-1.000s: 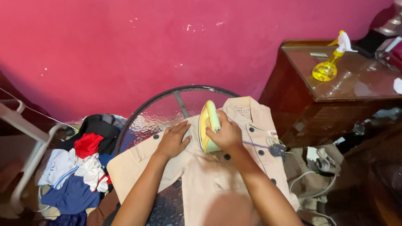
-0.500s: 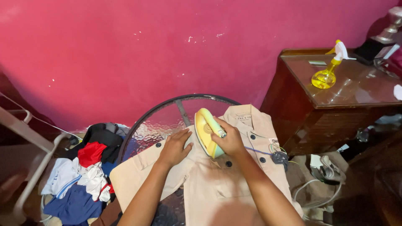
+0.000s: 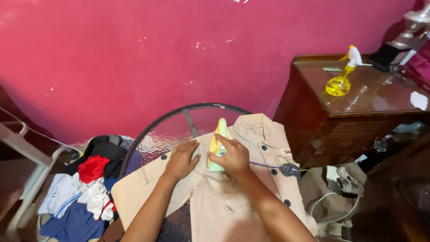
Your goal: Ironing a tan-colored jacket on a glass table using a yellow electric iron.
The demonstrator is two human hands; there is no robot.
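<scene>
I see my right hand [image 3: 235, 157] closed around the handle of the iron [image 3: 218, 145], its fingers wrapped on it. The iron stands flat on the shirt [image 3: 224, 201], near the collar. My left hand [image 3: 180, 160] lies just beside the iron, fingers open and flat, pressing the shirt. The shirt is spread over the round glass desk [image 3: 170, 130]. A pile of clothes [image 3: 85, 188] lies on the floor at left. A yellow spray bottle [image 3: 341, 78] stands on the cabinet [image 3: 340, 121] at right.
</scene>
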